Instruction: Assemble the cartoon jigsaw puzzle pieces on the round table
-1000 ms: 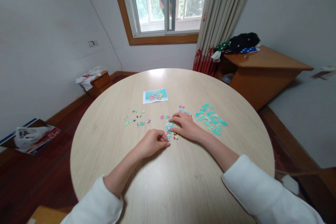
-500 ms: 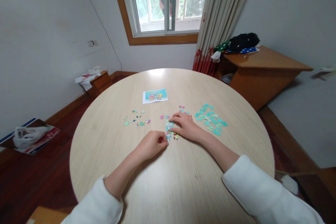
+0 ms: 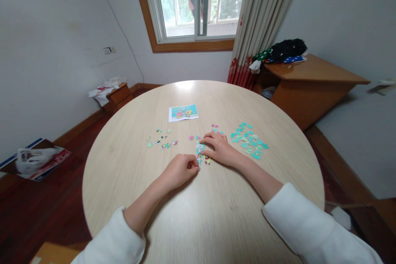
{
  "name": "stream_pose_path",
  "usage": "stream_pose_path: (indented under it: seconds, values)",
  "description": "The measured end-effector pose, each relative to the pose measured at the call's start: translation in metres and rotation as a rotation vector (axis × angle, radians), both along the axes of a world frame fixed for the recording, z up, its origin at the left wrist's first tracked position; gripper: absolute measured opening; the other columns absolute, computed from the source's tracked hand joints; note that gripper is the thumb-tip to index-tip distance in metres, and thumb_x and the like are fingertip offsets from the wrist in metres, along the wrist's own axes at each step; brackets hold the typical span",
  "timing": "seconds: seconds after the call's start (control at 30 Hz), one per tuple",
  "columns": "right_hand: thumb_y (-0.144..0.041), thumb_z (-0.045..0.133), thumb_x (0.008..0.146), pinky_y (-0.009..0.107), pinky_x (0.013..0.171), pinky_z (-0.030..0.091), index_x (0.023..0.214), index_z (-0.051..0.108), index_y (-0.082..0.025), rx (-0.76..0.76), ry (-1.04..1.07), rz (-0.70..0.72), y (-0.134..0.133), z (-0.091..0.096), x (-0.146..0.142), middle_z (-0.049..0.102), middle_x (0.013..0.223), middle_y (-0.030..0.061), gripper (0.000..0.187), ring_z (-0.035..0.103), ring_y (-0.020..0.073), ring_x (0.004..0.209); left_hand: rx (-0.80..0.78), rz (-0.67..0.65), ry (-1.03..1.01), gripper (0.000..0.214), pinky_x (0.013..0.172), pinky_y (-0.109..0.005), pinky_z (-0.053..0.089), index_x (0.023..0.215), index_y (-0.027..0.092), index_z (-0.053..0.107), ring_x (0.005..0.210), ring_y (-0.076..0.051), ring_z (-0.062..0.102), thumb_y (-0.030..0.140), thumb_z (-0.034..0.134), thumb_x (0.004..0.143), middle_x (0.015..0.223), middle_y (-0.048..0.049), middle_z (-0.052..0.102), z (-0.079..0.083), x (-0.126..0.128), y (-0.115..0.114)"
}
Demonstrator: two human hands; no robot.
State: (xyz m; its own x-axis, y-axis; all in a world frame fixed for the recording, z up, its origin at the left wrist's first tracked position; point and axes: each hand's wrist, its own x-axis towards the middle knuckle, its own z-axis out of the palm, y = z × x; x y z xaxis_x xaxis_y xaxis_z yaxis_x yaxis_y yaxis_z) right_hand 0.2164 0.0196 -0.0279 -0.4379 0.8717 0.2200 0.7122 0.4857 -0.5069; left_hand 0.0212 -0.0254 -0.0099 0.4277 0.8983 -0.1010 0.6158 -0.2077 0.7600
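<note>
A small cluster of joined jigsaw pieces (image 3: pixel 200 147) with a cartoon figure lies on the table between my hands. My left hand (image 3: pixel 184 169) is at its lower left, thumb and fingertips pinched on a jigsaw piece (image 3: pixel 199 162) at the lower edge. Whether that piece is locked in cannot be made out. From the right, my right hand (image 3: pixel 218 147) reaches over the cluster, fingers stretched and apart, fingertips at its upper and right sides. It partly hides colourful pieces (image 3: pixel 207 160) beneath it. Loose pink pieces (image 3: pixel 191 137) lie just beyond.
Turquoise jigsaw pieces (image 3: pixel 249 139) are spread to the right on the round table (image 3: pixel 198 214). Mixed loose pieces (image 3: pixel 167 145) lie to the left. A printed reference picture (image 3: pixel 185 112) lies farther back. A wooden desk (image 3: pixel 318 70) with cloth stands beyond, at right.
Both hands keep nearly the same positions at the cluster. The whole view has shifted very slightly; no piece has visibly been moved.
</note>
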Motion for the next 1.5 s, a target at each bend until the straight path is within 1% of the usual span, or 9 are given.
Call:
stream_pose_path:
  seconds: [0.17, 0.27, 0.4, 0.57, 0.73, 0.97, 1.2, 1.37, 1.5]
  values:
    - [-0.034, 0.067, 0.082, 0.048, 0.102, 0.029, 0.107, 0.066, -0.023, 0.003, -0.008, 0.002, 0.0003, -0.0008, -0.0003, 0.061, 0.115, 0.0093, 0.027, 0.052, 0.0253, 0.116, 0.048, 0.063, -0.07, 0.021, 0.054, -0.022, 0.033, 0.076, 0.012, 0.068, 0.054, -0.011, 0.045, 0.02, 0.048, 0.075, 0.056, 0.0016, 0.055, 0.0, -0.0014, 0.0034]
    - [-0.034, 0.067, 0.081, 0.048, 0.101, 0.03, 0.107, 0.067, -0.023, 0.012, -0.016, -0.002, 0.0008, -0.0013, 0.0, 0.06, 0.115, 0.0092, 0.028, 0.052, 0.0252, 0.116, 0.078, 0.075, -0.036, 0.027, 0.056, -0.022, 0.035, 0.081, 0.012, 0.072, 0.052, -0.01, 0.046, 0.015, 0.047, 0.074, 0.056, 0.0011, 0.059, 0.0003, -0.0043, 0.0061]
    - [-0.034, 0.068, 0.08, 0.048, 0.101, 0.03, 0.107, 0.066, -0.024, 0.018, -0.027, -0.009, 0.001, -0.0021, 0.0003, 0.06, 0.116, 0.009, 0.029, 0.052, 0.0254, 0.116, 0.106, 0.012, 0.0, 0.033, 0.067, -0.025, 0.044, 0.085, 0.015, 0.076, 0.065, -0.014, 0.06, 0.013, 0.045, 0.074, 0.076, -0.0042, 0.074, 0.0021, -0.0062, 0.0067]
    - [-0.035, 0.067, 0.082, 0.049, 0.102, 0.03, 0.107, 0.067, -0.025, 0.019, -0.009, 0.0, 0.0011, -0.0019, 0.0002, 0.06, 0.116, 0.0096, 0.028, 0.052, 0.0257, 0.115, 0.121, -0.08, 0.071, 0.035, 0.079, -0.027, 0.047, 0.086, 0.017, 0.077, 0.082, -0.019, 0.067, 0.012, 0.044, 0.075, 0.091, -0.0065, 0.076, 0.0049, -0.0058, 0.0053]
    - [-0.035, 0.067, 0.082, 0.048, 0.101, 0.03, 0.107, 0.067, -0.023, 0.01, -0.011, 0.001, 0.0002, 0.0001, 0.0002, 0.06, 0.116, 0.0101, 0.028, 0.052, 0.0255, 0.115, 0.13, -0.094, 0.087, 0.034, 0.079, -0.028, 0.047, 0.086, 0.016, 0.077, 0.082, -0.019, 0.068, 0.011, 0.044, 0.076, 0.09, -0.0071, 0.076, 0.0039, -0.0046, 0.0041]
    - [-0.035, 0.066, 0.082, 0.048, 0.102, 0.029, 0.107, 0.066, -0.023, -0.005, -0.01, -0.005, -0.0005, 0.001, 0.0003, 0.06, 0.117, 0.0098, 0.027, 0.051, 0.0252, 0.116, 0.203, 0.015, 0.032, 0.033, 0.08, -0.027, 0.048, 0.085, 0.016, 0.077, 0.079, -0.018, 0.067, 0.009, 0.045, 0.076, 0.088, -0.0063, 0.076, 0.0042, -0.0039, 0.0061]
    - [-0.034, 0.066, 0.082, 0.047, 0.101, 0.031, 0.107, 0.066, -0.023, 0.011, -0.021, 0.001, -0.0004, 0.0007, 0.0009, 0.061, 0.116, 0.0093, 0.027, 0.052, 0.0248, 0.115, 0.194, -0.109, 0.146, 0.035, 0.082, -0.029, 0.049, 0.09, 0.016, 0.076, 0.084, -0.019, 0.069, 0.009, 0.044, 0.077, 0.092, -0.008, 0.076, 0.0024, -0.0056, 0.0076]
    - [-0.034, 0.065, 0.083, 0.048, 0.101, 0.03, 0.107, 0.066, -0.023, 0.006, -0.013, 0.007, -0.0009, 0.002, 0.0008, 0.06, 0.116, 0.0097, 0.026, 0.052, 0.0252, 0.116, 0.26, -0.072, 0.138, 0.035, 0.082, -0.028, 0.05, 0.091, 0.016, 0.076, 0.083, -0.018, 0.069, 0.009, 0.044, 0.078, 0.092, -0.0075, 0.076, 0.0019, -0.0045, 0.0065]
    - [-0.034, 0.065, 0.083, 0.048, 0.101, 0.03, 0.107, 0.066, -0.023, -0.006, -0.018, 0.0, -0.0014, 0.003, 0.0006, 0.06, 0.117, 0.0097, 0.027, 0.052, 0.0255, 0.116, 0.25, -0.068, 0.143, 0.035, 0.082, -0.03, 0.05, 0.091, 0.015, 0.076, 0.084, -0.019, 0.069, 0.009, 0.044, 0.078, 0.092, -0.0082, 0.076, 0.0029, -0.005, 0.0065]
